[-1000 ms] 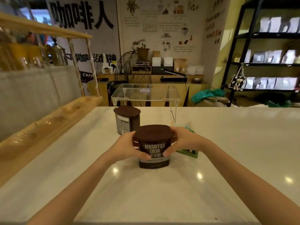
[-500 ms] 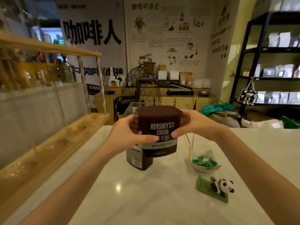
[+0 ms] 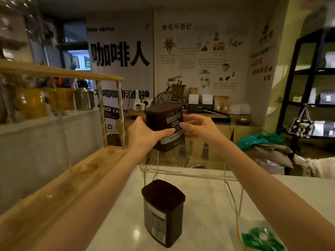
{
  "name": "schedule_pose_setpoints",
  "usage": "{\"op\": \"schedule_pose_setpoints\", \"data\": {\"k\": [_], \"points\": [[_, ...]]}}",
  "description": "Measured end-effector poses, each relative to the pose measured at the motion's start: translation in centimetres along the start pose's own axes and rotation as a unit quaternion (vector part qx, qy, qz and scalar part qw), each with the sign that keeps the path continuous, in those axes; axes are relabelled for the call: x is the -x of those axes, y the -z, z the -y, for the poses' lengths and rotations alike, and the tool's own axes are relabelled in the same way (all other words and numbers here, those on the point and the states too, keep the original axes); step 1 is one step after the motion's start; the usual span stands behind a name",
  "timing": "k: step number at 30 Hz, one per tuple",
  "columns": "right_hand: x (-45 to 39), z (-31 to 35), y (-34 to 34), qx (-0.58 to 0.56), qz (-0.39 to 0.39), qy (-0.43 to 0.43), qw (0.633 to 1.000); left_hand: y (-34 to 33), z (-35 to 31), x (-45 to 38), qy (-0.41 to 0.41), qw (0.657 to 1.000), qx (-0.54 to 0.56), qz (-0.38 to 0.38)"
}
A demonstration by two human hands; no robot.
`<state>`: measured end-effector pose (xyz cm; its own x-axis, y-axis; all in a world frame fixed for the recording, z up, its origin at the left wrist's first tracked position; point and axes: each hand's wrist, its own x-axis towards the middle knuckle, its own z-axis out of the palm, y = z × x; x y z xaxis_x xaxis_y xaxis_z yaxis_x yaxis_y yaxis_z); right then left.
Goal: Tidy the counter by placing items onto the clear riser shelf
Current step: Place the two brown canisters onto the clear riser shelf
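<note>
I hold a dark brown Hershey's cocoa tub [image 3: 163, 122] with both hands, tilted a little, over the back left part of the clear riser shelf [image 3: 188, 172]. My left hand [image 3: 145, 134] grips its left side and front. My right hand [image 3: 199, 127] presses its right side. Whether the tub's base touches the shelf top I cannot tell. A second brown cocoa tub [image 3: 163, 212] stands upright on the white counter [image 3: 204, 214], in front of the riser.
A glass bowl with green wrapped sweets [image 3: 261, 236] sits at the near right, beside the riser's right leg. A wooden ledge [image 3: 59, 187] with a glass panel runs along the left. A lower counter and a black shelving unit [image 3: 308, 87] stand beyond the counter's far edge.
Both hands have lifted the cocoa tub off the counter and carried it up and forward, to above the riser. The second tub has stayed where it was.
</note>
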<state>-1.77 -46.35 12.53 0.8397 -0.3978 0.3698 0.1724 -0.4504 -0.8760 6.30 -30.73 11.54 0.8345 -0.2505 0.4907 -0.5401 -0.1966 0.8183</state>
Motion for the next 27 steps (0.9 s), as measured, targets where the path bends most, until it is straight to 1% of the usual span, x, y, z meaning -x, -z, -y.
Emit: {"op": "schedule_pose_setpoints", "data": {"k": [6, 10, 13, 18, 21, 27], "points": [[-4.1, -3.5, -1.8, -0.037, -0.038, -0.061, 0.997, -3.0, 2.8, -3.1, 0.015, 0.999, -0.048, -0.002], [-5.5, -5.5, -2.4, -0.028, -0.021, -0.097, 0.995, -4.2, 4.1, -3.9, 0.016, 0.994, -0.108, 0.025], [-6.1, -6.5, -2.7, -0.008, -0.015, -0.111, 0.994, -4.6, 4.9, -3.9, 0.013, 0.992, -0.118, 0.043], [-6.2, -7.3, -3.4, -0.014, -0.009, -0.122, 0.992, -4.5, 5.1, -3.7, -0.002, 0.988, -0.143, 0.060], [-6.0, -7.4, -3.7, -0.005, -0.011, -0.122, 0.993, -4.4, 5.1, -3.3, -0.007, 0.988, -0.141, 0.059], [-5.7, -7.4, -4.0, 0.017, 0.027, -0.128, 0.991, -4.5, 5.3, -3.3, 0.000, 0.993, -0.116, 0.038]]}}
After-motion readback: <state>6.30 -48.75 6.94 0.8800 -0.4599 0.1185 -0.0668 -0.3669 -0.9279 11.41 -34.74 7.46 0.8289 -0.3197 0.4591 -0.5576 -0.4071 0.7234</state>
